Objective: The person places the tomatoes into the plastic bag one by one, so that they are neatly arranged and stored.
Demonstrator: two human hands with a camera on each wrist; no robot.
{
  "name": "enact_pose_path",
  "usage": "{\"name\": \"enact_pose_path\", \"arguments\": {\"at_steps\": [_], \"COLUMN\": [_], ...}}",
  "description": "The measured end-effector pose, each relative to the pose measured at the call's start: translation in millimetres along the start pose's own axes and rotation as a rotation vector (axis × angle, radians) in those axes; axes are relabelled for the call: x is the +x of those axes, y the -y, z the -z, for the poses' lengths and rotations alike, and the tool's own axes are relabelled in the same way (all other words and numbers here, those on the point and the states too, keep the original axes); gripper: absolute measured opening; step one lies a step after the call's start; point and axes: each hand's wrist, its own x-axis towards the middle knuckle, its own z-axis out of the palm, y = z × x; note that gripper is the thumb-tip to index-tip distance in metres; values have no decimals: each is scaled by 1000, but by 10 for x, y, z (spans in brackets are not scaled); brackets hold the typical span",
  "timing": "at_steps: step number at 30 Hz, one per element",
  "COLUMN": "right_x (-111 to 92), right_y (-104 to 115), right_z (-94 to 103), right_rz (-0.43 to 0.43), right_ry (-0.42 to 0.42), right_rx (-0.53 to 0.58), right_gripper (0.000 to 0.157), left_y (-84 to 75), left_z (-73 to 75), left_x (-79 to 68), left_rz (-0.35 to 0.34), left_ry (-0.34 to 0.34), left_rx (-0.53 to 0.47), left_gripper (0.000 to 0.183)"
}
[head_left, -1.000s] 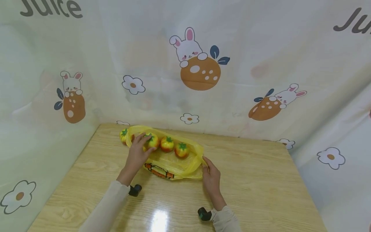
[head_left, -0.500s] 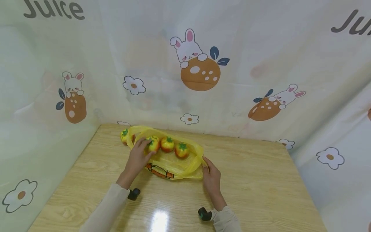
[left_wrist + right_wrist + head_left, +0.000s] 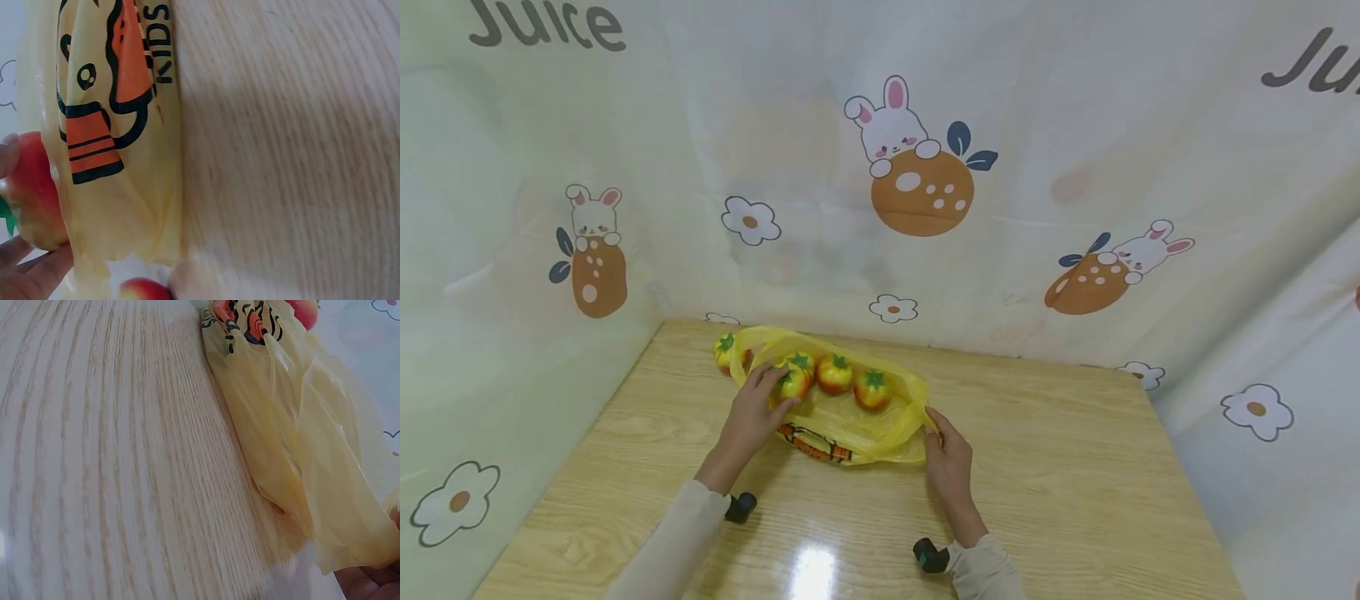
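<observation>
A yellow plastic bag (image 3: pixel 887 446) with an orange and black print lies on its side on the table, its mouth spread. Several red-and-yellow fruits with green leafy tops sit inside, among them a right-hand fruit (image 3: pixel 872 391) and a middle fruit (image 3: pixel 835 374). My left hand (image 3: pixel 751 417) reaches in at the bag's left part and grips one fruit (image 3: pixel 39 194) between thumb and fingers. My right hand (image 3: pixel 950 462) pinches the bag's right end, which shows as gathered yellow film (image 3: pixel 344 506) in the right wrist view.
Another fruit (image 3: pixel 725 352) stands at the bag's far left end, partly behind a loop of film. A printed cloth (image 3: pixel 790 267) hangs behind the wooden table (image 3: pixel 1060 483). Black wrist cameras (image 3: pixel 931 557) jut out below the hands.
My left hand has shifted slightly toward me with the fruit at its fingers, and another fruit now shows behind it. The right hand keeps its hold on the bag.
</observation>
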Motion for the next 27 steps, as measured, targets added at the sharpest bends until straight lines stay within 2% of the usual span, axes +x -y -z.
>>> {"name": "enact_pose_path", "arguments": {"at_steps": [6,18,27], "right_x": [-2,-23,-44], "right_y": [-1,25,16], "right_z": [-6,12,3], "right_rz": [-23,-91,-86], "right_ry": [12,54,50], "right_rx": [16,34,36], "right_gripper": [35,36,35], "left_y": [62,108,166], "left_z": [-32,-40,-76], "left_x": [-44,-89,-76], "left_rz": [-36,10,14], "left_ry": [-19,48,66], "left_rx": [38,47,66], "left_gripper": [53,53,52]}}
